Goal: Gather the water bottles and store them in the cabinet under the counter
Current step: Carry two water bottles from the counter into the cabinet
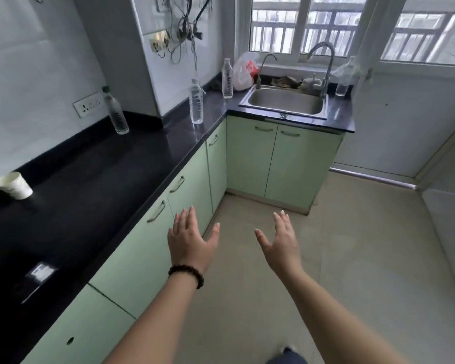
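Note:
Several clear plastic water bottles stand upright on the black counter. A green-capped bottle is by the wall socket. A second bottle stands near the counter's corner, and a third bottle is left of the sink. A fourth bottle stands right of the sink. Pale green cabinet doors run under the counter, all closed. My left hand and my right hand are held out over the floor with fingers straight, holding nothing, well short of the bottles.
A white paper cup lies on its side at the counter's left. A steel sink with two taps sits under the window, a plastic bag beside it. Cables hang on the wall. Beige tiled floor extends right.

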A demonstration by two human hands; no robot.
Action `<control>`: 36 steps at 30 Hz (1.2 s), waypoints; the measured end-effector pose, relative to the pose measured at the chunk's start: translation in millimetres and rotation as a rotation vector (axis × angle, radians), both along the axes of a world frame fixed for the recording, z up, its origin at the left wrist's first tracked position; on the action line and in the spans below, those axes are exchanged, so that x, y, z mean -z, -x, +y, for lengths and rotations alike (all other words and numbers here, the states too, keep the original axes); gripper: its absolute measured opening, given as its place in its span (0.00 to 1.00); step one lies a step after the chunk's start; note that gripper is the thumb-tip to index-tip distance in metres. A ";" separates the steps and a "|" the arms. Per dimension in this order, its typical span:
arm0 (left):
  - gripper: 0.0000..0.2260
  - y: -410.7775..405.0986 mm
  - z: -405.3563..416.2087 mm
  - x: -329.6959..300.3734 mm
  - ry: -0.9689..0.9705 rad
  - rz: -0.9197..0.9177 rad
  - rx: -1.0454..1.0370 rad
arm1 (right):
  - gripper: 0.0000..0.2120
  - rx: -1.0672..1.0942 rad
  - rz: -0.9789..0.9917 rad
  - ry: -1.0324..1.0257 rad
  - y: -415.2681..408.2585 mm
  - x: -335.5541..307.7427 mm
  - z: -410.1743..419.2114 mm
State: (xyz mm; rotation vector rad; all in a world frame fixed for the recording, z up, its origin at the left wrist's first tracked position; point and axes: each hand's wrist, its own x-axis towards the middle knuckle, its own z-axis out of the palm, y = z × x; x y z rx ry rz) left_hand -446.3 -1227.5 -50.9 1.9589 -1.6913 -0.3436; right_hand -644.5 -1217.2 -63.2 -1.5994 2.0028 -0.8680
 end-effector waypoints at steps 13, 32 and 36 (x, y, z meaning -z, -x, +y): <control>0.37 57.2 -243.9 -4.7 0.030 0.034 -0.301 | 0.35 -0.303 0.016 0.021 54.7 -13.9 -309.4; 0.35 -12.3 -473.0 12.9 0.025 0.061 -0.546 | 0.43 -0.552 0.009 0.021 -50.8 -4.8 -582.9; 0.35 -51.2 -529.2 16.1 0.000 0.065 -0.564 | 0.53 -0.486 -0.063 0.003 -91.3 -11.5 -650.8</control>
